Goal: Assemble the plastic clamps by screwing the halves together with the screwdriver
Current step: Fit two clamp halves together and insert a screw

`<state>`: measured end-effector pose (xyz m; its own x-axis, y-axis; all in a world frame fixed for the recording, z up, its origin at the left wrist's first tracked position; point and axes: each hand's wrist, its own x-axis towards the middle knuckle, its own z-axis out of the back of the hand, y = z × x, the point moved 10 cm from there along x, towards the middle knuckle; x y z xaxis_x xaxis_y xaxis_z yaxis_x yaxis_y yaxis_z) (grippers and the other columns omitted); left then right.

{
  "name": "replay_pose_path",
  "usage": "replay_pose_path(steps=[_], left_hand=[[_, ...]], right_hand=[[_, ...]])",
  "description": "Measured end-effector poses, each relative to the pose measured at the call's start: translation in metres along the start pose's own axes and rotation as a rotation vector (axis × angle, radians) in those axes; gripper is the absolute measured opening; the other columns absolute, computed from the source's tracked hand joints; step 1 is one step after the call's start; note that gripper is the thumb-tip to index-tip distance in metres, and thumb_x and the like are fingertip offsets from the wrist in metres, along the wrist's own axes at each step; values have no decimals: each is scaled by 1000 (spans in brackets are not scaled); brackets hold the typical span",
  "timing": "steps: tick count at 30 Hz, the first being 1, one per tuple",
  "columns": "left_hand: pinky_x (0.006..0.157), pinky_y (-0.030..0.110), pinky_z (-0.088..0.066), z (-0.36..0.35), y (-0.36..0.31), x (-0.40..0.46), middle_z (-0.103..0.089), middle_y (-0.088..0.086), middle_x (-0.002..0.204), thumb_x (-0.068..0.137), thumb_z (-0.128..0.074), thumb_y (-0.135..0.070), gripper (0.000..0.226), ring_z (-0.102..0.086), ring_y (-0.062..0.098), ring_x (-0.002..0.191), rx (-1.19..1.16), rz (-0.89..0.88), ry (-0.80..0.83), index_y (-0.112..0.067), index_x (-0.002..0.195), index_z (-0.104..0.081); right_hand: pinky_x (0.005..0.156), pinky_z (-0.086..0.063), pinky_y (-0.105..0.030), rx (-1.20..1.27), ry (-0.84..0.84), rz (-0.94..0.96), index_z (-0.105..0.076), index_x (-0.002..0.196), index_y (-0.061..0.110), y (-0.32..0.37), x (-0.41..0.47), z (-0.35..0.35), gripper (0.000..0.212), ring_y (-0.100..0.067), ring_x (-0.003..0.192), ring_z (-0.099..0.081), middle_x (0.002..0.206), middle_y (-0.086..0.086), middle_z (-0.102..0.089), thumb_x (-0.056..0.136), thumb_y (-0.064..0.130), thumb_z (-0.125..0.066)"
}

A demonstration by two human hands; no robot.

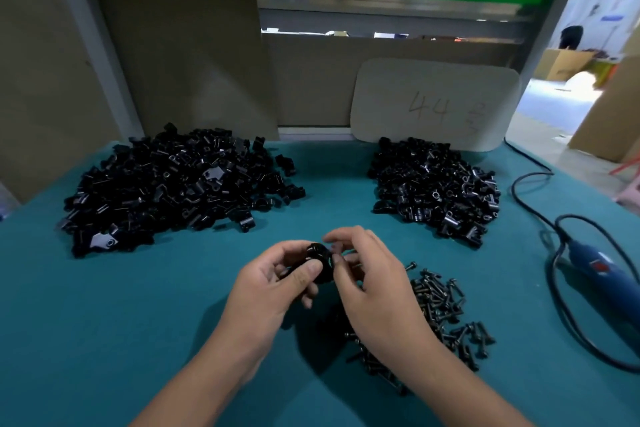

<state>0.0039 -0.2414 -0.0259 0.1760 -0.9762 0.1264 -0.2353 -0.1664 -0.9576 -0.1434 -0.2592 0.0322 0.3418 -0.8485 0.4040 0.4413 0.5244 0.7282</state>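
Observation:
My left hand (277, 282) grips a black plastic clamp (320, 262) above the teal table, thumb across its front. My right hand (367, 274) meets it from the right, its thumb and fingertips pinching something small at the clamp's side; I cannot make out what. A big heap of black clamp halves (166, 180) lies at the back left, and a second heap (440, 184) at the back right. Black screws (440, 302) are scattered under and right of my right hand. The blue electric screwdriver (602, 274) lies on the table at the far right, untouched.
The screwdriver's black cable (533, 184) loops across the table's right side. A beige card marked 44 (436, 104) leans against the back wall behind the right heap. Cardboard panels stand at the back left. The teal table cover (121, 322) lies bare at the front left.

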Motion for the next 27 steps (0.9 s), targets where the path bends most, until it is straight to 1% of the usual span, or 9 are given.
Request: replay_pose_path(steps=[5, 8, 10, 14, 17, 19, 21, 23, 27], left_hand=[[63, 28, -55, 16, 1, -8, -77, 4, 93, 82, -81, -23, 26, -65, 17, 75, 52, -2, -17, -24, 108, -81], [64, 30, -56, 20, 2, -11, -76, 7, 90, 82, -84, -25, 26, -66, 18, 74, 85, 14, -13, -25, 107, -81], [64, 30, -56, 23, 4, -11, -74, 7, 87, 82, -90, -23, 26, -67, 20, 74, 61, 28, -28, -23, 107, -81], [63, 26, -57, 25, 2, -10, -75, 7, 88, 80, -81, -22, 28, -65, 18, 73, -10, 35, -55, -20, 108, -82], [66, 28, -56, 24, -4, -14, -79, 6, 94, 83, -84, -22, 25, -66, 17, 76, 91, -1, -70, -26, 108, -82], [68, 26, -56, 22, -10, -15, -81, 3, 101, 90, -83, -13, 25, -70, 15, 82, 162, -46, -70, -31, 107, -81], [69, 23, -57, 22, -16, -16, -81, 1, 104, 91, -82, -8, 29, -74, 13, 88, 179, -74, -95, -33, 106, -80], [70, 22, -58, 24, -22, -17, -80, -1, 105, 89, -83, -7, 31, -74, 11, 91, 172, -92, -123, -33, 106, -80], [81, 21, -58, 12, -30, -20, -81, -1, 106, 86, -87, -10, 30, -76, 13, 96, 203, -127, -11, -29, 108, -80]], right_hand=[[98, -47, -18, 2, 144, 97, -67, 130, 36, 6, -6, -12, 26, 1, 119, -60, 119, 22, -64, 106, 27, -62], [99, -54, -28, 50, 134, 92, -70, 128, 35, 0, -7, -12, 27, -4, 118, -64, 117, 21, -67, 105, 24, -66], [97, -57, -32, 112, 113, 44, -71, 122, 36, -8, -6, -9, 24, -7, 115, -68, 114, 20, -71, 103, 22, -68], [90, -61, -33, 184, 111, 26, -73, 116, 37, -11, -5, -10, 24, -11, 108, -72, 110, 15, -74, 98, 21, -76], [86, -63, -34, 254, 113, -5, -74, 116, 38, -14, -6, -12, 29, -15, 104, -74, 107, 10, -75, 94, 23, -83], [85, -64, -37, 368, 152, -84, -76, 115, 37, -20, -7, -18, 31, -18, 95, -76, 101, 5, -76, 89, 22, -87], [82, -65, -42, 445, 183, -146, -77, 111, 30, -23, -7, -23, 29, -20, 85, -76, 96, 0, -76, 87, 19, -89], [80, -65, -43, 427, 160, -152, -76, 108, 25, -25, -4, -18, 28, -19, 83, -75, 93, 0, -76, 85, 18, -90], [78, -63, -31, 188, 102, -79, -72, 105, 35, -27, -3, -6, 28, -13, 84, -73, 93, 12, -74, 86, 23, -89]])
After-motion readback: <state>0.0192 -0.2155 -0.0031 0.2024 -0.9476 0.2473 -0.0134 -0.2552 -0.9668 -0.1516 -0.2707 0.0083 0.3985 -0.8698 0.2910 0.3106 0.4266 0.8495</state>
